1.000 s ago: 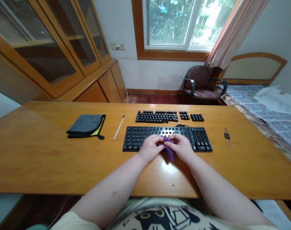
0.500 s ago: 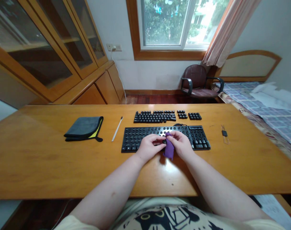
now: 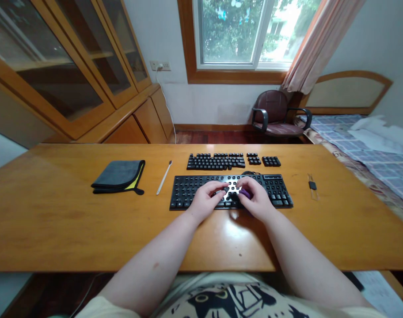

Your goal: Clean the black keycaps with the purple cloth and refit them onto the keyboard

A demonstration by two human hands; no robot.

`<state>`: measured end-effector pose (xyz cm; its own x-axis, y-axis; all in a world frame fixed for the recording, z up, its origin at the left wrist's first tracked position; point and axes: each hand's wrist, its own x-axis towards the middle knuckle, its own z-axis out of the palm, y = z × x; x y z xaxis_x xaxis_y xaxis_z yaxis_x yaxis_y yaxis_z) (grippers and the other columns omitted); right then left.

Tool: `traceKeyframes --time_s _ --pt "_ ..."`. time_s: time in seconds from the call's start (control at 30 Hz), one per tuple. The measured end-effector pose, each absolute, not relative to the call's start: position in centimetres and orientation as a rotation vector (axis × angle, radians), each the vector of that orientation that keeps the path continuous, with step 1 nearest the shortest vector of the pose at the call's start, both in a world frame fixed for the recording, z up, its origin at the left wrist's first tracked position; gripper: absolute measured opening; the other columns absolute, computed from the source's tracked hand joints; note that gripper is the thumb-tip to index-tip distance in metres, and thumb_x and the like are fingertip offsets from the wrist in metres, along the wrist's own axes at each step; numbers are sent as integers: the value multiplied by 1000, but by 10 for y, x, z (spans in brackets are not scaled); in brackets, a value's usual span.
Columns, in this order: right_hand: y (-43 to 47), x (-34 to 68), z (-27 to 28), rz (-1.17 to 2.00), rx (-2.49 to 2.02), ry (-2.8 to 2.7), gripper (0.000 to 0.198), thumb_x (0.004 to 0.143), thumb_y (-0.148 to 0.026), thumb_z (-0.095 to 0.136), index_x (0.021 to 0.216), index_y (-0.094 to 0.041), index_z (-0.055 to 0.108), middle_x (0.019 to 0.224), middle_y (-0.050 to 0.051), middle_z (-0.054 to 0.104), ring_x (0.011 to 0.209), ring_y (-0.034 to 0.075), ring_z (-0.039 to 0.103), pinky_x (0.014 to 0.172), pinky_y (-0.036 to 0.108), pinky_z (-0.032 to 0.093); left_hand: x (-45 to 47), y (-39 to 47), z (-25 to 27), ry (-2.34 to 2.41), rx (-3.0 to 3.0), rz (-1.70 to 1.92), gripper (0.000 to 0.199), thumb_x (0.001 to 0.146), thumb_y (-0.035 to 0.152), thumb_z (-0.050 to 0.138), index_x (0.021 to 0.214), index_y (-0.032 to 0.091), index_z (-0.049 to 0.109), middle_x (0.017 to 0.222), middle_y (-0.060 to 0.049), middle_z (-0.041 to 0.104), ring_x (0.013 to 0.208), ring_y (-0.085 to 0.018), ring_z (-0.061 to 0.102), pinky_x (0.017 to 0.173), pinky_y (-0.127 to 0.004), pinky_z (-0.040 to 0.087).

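Observation:
A black keyboard (image 3: 184,191) with many of its keycaps off lies in front of me, and both hands are over its middle. My left hand (image 3: 206,198) is closed, with a small dark keycap (image 3: 226,189) between thumb and fingertips. Bunched in the curled fingers of my right hand (image 3: 256,198) is a purple cloth (image 3: 245,193), mostly hidden by the hand. The two hands are a small distance apart. Behind the keyboard, loose black keycaps (image 3: 216,161) stand in rows, with smaller groups to their right.
On the wooden table (image 3: 89,229), a folded grey cloth (image 3: 118,174) with black edging lies at left, beside a thin white brush (image 3: 164,177). A wire keycap puller (image 3: 312,185) lies at right. Beyond the table are a chair (image 3: 271,110) and a bed (image 3: 354,132).
The purple cloth hung between both hands before; now it is gathered in my right hand. My hands have moved slightly apart, and the left has drawn the keycap away from the cloth.

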<state>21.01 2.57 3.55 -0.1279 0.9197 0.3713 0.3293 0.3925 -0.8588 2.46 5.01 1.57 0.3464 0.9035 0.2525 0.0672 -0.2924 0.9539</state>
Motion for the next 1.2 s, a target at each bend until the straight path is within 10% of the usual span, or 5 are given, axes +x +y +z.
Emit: traceKeyframes --time_s 0.5,1.2 --pt "31 221 36 524 -1055 -2193 24 80 -23 59 104 -26 66 99 6 64 92 18 60 83 34 49 25 43 19 879 1875 861 54 82 21 51 133 23 34 104 -5 66 88 -15 61 88 -33 46" --pt "37 230 42 1033 -1511 -1605 28 74 -33 61 95 -17 69 86 5 70 83 20 63 77 33 47 25 51 15 1156 2186 806 23 85 25 48 101 21 63 99 -4 66 93 -18 59 85 -32 47"
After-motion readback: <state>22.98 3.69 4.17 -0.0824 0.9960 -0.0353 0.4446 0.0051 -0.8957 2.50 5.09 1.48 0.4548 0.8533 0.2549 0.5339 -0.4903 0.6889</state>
